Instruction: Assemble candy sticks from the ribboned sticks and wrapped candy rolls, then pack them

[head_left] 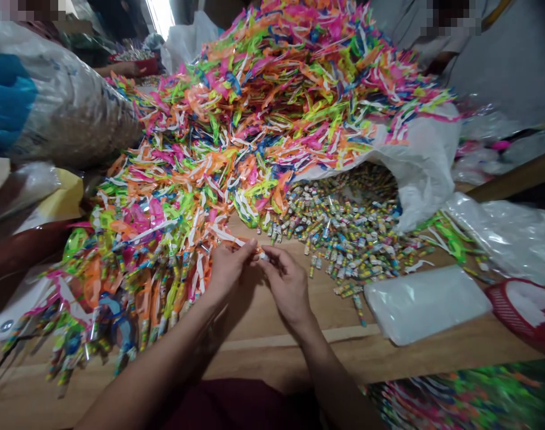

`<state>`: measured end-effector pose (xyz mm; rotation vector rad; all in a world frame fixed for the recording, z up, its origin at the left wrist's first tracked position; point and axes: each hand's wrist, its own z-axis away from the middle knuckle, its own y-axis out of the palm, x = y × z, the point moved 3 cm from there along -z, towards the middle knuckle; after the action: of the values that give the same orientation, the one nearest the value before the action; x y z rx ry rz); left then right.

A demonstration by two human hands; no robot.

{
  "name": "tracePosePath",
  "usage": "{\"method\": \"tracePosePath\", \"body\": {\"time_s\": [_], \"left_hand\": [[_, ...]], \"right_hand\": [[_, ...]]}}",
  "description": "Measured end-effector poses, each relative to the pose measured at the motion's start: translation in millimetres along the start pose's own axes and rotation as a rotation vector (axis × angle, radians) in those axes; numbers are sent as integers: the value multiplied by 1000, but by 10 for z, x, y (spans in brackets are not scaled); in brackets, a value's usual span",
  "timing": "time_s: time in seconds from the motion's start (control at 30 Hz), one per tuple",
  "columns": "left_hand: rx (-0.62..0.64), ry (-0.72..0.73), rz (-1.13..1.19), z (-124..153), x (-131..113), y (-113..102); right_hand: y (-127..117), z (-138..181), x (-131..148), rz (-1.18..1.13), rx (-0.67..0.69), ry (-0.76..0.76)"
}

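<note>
My left hand (pixel 228 269) is closed, its thumb and fingers pinching an orange plastic toy with a white strip (pixel 227 235); it looks like toy goggles. Close beside it, my right hand (pixel 289 285) pinches the toy's right end, near a small white bit (pixel 262 255). Whether that bit is part of the toy or a separate piece, I cannot tell. Beyond both hands rises a big heap of bright plastic toys with white strips (pixel 263 89). Small wrapped candy tubes (pixel 344 233) lie loose to the right of my right hand.
Several toys with candy tubes attached (pixel 93 316) spread along the left of the wooden table (pixel 263 334). A stack of clear plastic bags (pixel 428 301) and a red basket (pixel 523 310) stand at right. A white sack (pixel 428 161) opens over the candies. People sit behind.
</note>
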<state>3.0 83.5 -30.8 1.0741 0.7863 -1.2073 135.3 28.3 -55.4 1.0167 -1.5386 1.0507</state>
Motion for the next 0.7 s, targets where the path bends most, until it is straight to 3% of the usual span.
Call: {"method": "tracePosePath", "body": {"time_s": [0.3, 0.6, 0.7], "left_hand": [[21, 149, -216, 26, -103, -36], [217, 82, -277, 28, -181, -48], [325, 47, -366, 89, -329, -194]], "right_hand": [[3, -18, 47, -60, 60, 39], [89, 17, -21, -284, 84, 211], [147, 58, 29, -310, 218, 219]]}}
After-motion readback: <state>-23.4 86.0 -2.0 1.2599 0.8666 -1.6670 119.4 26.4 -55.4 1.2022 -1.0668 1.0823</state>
